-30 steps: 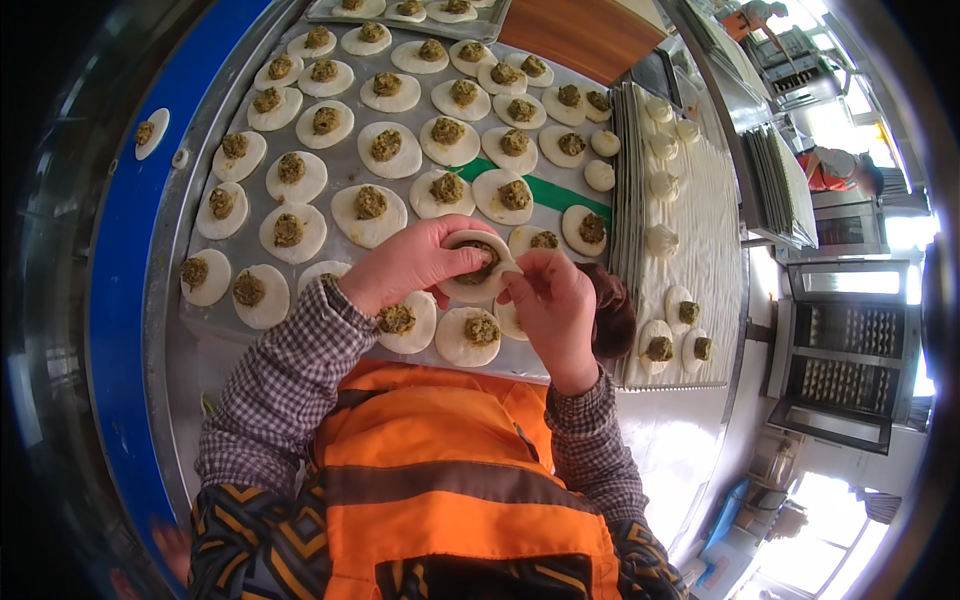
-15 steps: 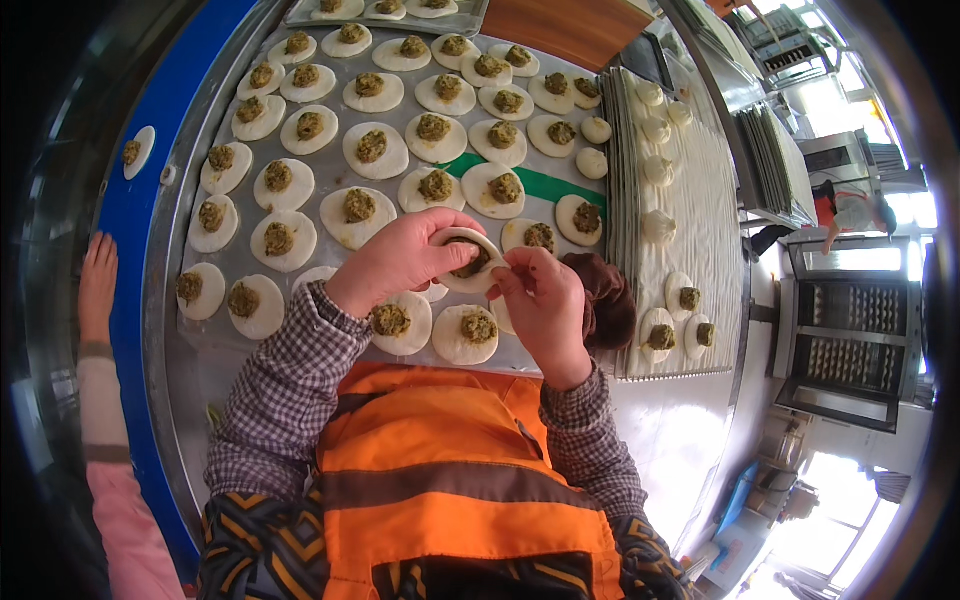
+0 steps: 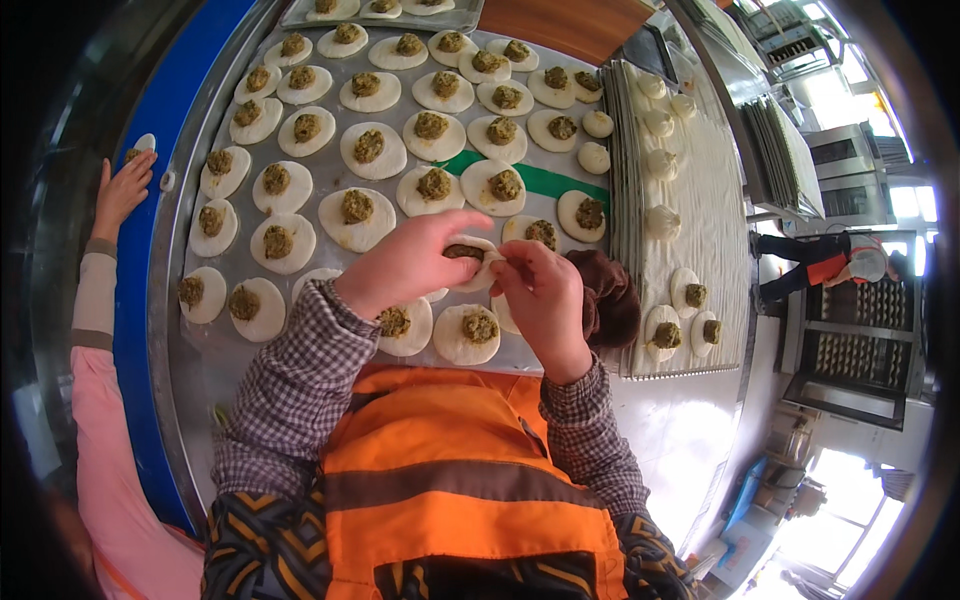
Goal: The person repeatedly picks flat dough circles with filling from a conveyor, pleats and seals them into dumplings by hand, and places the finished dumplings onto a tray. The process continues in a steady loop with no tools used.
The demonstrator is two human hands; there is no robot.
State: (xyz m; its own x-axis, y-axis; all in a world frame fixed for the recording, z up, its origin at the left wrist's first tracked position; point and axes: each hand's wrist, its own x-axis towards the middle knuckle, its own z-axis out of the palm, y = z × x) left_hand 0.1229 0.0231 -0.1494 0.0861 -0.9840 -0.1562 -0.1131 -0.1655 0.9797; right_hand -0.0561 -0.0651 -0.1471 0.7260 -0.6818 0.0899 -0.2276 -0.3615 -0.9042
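Observation:
Above the metal table, my left hand (image 3: 415, 262) cradles a round dough wrapper (image 3: 482, 276) with brown-green filling inside. My right hand (image 3: 542, 295) pinches the wrapper's right edge, where the dough is gathered into folds. Part of the filling is hidden by my left fingers and thumb. Under and around my hands lie flat dough rounds, each with a lump of filling; a filled dough round (image 3: 466, 334) sits just below my hands, and another (image 3: 404, 326) is close to my left wrist.
Rows of filled dough rounds cover the metal table (image 3: 330, 235). To the right, a cloth-covered stack of trays (image 3: 690, 240) bears closed buns (image 3: 662, 222) and a few open rounds. A brown cloth (image 3: 606, 300) lies beside my right hand. At left, a co-worker's hand (image 3: 125, 190) reaches along a blue belt (image 3: 135, 330).
My left fingers have lifted and closed over the wrapper, which is more gathered now. The co-worker's hand has moved up the belt to a dough round. A person at far right has stepped toward the rack.

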